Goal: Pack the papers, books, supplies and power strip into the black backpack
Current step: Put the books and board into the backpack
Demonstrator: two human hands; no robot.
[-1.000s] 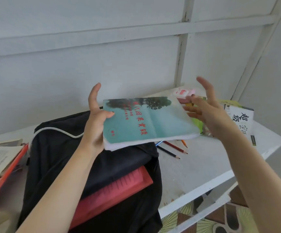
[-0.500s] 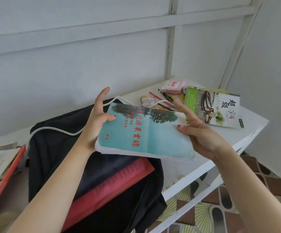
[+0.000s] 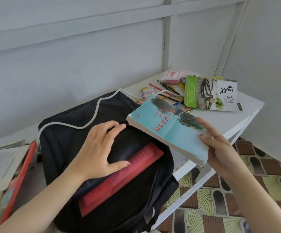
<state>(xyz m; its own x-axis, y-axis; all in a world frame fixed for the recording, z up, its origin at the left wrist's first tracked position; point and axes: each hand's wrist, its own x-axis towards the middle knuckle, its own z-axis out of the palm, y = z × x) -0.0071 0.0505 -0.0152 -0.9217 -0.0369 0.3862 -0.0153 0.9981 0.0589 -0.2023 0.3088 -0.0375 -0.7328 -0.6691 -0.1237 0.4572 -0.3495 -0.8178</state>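
Note:
The black backpack [image 3: 65, 137] lies open on the white table [image 3: 228, 118], with a red folder [image 3: 119, 179] sticking out of its mouth. My left hand [image 3: 99, 148] rests flat on the backpack's upper flap, fingers spread. My right hand [image 3: 220, 148] grips the near end of a teal book [image 3: 166, 130] with red lettering, held tilted above the bag's right side. A white cord [image 3: 92, 115] runs across the backpack. A green and white book [image 3: 210, 95], several pencils and pens [image 3: 168, 93] and a pink packet [image 3: 171, 76] lie at the table's far right.
Papers and a red-edged book [image 3: 10, 174] lie at the left beside the backpack. A small red and white packet [image 3: 147, 92] sits near the pencils. The grey wall stands close behind. Patterned floor tiles [image 3: 220, 199] show beyond the table's front edge.
My left hand let go of the teal book and came down onto the backpack's flap. My right hand alone now holds the book, swung to the right.

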